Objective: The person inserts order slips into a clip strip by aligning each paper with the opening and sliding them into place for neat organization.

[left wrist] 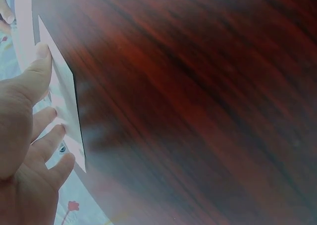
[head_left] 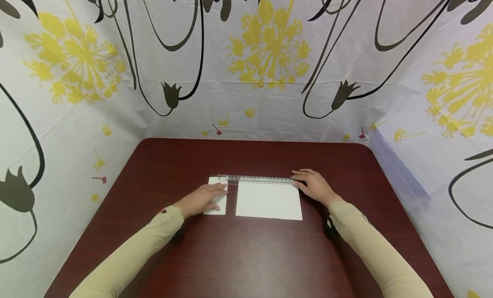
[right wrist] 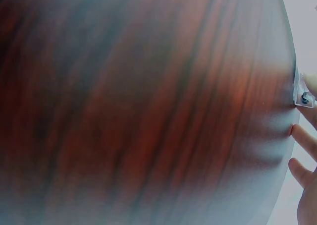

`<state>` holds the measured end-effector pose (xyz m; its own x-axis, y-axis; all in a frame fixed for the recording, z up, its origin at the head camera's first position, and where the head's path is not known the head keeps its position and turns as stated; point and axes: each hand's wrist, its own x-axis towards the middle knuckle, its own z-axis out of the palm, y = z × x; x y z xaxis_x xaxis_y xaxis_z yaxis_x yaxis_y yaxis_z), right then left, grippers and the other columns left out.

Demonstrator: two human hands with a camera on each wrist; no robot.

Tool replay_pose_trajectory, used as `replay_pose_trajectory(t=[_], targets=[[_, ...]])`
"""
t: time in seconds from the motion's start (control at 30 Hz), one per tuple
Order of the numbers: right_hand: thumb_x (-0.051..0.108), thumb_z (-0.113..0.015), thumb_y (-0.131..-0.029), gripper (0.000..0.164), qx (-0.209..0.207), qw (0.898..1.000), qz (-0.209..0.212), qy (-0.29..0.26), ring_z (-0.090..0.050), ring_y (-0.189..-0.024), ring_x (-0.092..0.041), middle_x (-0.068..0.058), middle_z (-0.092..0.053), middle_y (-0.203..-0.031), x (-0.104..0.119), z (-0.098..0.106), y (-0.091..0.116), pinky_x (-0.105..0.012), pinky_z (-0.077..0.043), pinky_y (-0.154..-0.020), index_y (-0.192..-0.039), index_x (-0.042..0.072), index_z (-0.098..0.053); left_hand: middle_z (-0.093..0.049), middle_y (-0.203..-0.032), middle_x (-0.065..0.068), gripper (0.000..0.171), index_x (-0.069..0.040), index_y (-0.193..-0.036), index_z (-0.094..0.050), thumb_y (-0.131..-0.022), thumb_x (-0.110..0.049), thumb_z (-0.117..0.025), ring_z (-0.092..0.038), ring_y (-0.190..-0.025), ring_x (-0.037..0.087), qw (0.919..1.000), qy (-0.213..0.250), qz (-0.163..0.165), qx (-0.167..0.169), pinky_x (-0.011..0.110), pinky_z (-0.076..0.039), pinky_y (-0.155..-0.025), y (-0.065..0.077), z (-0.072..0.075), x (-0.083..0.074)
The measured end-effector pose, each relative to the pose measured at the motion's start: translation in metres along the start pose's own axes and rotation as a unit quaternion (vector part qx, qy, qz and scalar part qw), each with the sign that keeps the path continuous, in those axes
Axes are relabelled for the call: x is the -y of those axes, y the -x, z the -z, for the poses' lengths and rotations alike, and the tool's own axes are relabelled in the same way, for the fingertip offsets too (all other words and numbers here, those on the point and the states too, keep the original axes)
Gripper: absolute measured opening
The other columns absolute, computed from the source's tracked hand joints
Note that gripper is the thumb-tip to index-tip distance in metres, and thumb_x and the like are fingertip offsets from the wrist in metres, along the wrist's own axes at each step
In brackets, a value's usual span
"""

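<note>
A large white paper (head_left: 268,200) lies on the table, faint lines across it. To its left, past a narrow strip of bare wood, is a smaller white paper (head_left: 221,206). A clear plastic ruler (head_left: 265,180) spans the top edges of both. My left hand (head_left: 203,199) rests on the small paper, its extended fingers (left wrist: 52,134) spread over the sheet in the left wrist view. At the ruler's right end my right hand (head_left: 316,187) pinches it between thumb and forefinger; the ruler's clear corner (right wrist: 304,98) shows there in the right wrist view.
The dark red-brown wooden table (head_left: 246,255) has rounded far corners. White cloth (head_left: 269,110) with yellow and grey flower prints hangs behind it and along both sides.
</note>
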<state>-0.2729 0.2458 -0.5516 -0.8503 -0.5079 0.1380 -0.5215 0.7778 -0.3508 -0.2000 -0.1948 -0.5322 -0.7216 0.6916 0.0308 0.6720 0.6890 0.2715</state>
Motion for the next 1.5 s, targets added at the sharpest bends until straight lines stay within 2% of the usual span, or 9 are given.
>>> replay_pose_trajectory(t=[0.93, 1.2, 1.5], targets=[[0.029, -0.058, -0.1, 0.039, -0.002, 1.0, 0.0, 0.0, -0.045, -0.138, -0.037, -0.01, -0.055, -0.147, 0.002, 0.001, 0.001, -0.059, -0.035, -0.113, -0.134, 0.012, -0.063, -0.042, -0.157, 0.011, 0.062, -0.009, -0.142, -0.053, -0.088, -0.035, -0.07, -0.038, -0.147, 0.031, 0.9999, 0.007, -0.007, 0.014, 0.049, -0.037, -0.118, -0.006, 0.0, -0.002], [0.032, -0.058, -0.1, 0.039, 0.008, 1.0, -0.002, -0.002, -0.044, -0.139, -0.035, -0.007, -0.054, -0.148, 0.001, 0.001, 0.0, -0.058, -0.036, -0.114, -0.135, 0.013, -0.062, -0.041, -0.158, 0.008, 0.063, -0.011, -0.144, -0.051, -0.089, -0.036, -0.069, -0.036, -0.148, 0.028, 0.9997, 0.012, 0.001, 0.023, 0.048, -0.034, -0.12, -0.009, -0.001, -0.004], [0.029, -0.059, -0.1, 0.039, -0.004, 1.0, 0.0, -0.003, -0.045, -0.138, -0.037, -0.01, -0.055, -0.147, 0.003, 0.001, 0.001, -0.058, -0.037, -0.113, -0.134, 0.012, -0.063, -0.041, -0.158, 0.008, 0.063, -0.012, -0.145, -0.051, -0.09, -0.036, -0.068, -0.036, -0.148, 0.028, 0.9997, 0.009, 0.0, 0.024, 0.047, -0.034, -0.12, -0.012, -0.003, -0.005]])
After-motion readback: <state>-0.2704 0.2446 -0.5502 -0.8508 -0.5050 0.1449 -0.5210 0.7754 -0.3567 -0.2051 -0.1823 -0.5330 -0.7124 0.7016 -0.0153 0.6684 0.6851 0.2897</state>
